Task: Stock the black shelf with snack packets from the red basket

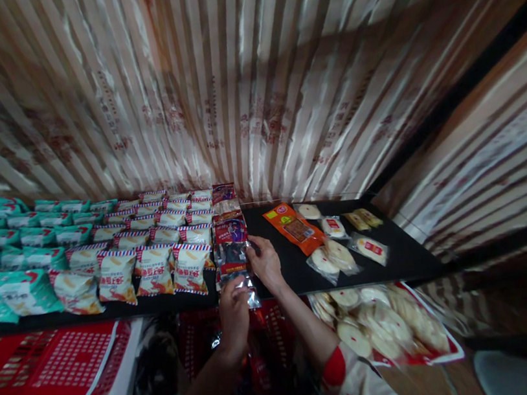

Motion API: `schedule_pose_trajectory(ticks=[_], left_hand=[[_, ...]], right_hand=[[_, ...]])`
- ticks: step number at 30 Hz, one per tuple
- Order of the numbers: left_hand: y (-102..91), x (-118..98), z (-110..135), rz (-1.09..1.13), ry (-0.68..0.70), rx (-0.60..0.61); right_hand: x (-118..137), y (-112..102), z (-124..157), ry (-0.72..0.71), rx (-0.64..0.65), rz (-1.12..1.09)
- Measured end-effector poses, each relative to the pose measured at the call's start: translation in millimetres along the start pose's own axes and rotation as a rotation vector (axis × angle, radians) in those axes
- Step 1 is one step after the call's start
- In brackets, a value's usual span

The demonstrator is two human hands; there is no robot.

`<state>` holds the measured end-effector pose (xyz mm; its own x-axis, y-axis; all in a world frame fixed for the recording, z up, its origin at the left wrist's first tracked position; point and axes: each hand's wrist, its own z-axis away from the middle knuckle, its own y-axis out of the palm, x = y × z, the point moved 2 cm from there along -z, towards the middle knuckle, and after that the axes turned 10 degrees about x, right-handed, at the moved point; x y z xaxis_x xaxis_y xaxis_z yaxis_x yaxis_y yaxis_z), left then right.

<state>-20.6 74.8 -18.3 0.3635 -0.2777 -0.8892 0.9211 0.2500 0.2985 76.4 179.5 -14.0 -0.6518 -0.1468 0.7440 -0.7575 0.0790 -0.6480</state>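
Observation:
A red and dark snack packet [232, 254] lies on the black shelf, the nearest in a column of similar packets [224, 194] running back to the curtain. My left hand [234, 314] has its fingers curled on the near end of this packet, by a silvery edge. At the packet's right side, my right hand [266, 264] pinches the edge with bent fingers. To the left stand rows of white and red snack bags [154, 269]. An orange packet [293, 227] rests to the right of my right hand.
Teal bags [29, 292] fill the far left of the black shelf [400, 263]. Round wafers in clear wrappers [335, 256] lie at right. Below are a red basket [283, 338], a red and white bag [48, 378] and a heap of pale discs [384, 324]. A striped curtain [238, 83] hangs behind.

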Motion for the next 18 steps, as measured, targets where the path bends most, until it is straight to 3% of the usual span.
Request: schedule_pose_trajectory(ticks=[5,10,15,18], left_hand=[[-10.0,1.7,14.6,-0.087,0.023,0.016],[-43.4,35.4,43.2,-0.121,-0.062,0.045],[-83.6,81.3,65.5,-0.106,-0.409,-0.074],[-96.0,96.3,68.0,-0.102,-0.472,-0.108]], right_hand=[[6.8,-10.9,24.9,-0.093,-0.119,-0.062],[7.3,-15.4,86.8,-0.106,-0.158,-0.193],[-20.0,13.1,154.3,0.053,0.052,-0.279],[-44.5,41.1,180.0,0.185,0.291,-0.193]])
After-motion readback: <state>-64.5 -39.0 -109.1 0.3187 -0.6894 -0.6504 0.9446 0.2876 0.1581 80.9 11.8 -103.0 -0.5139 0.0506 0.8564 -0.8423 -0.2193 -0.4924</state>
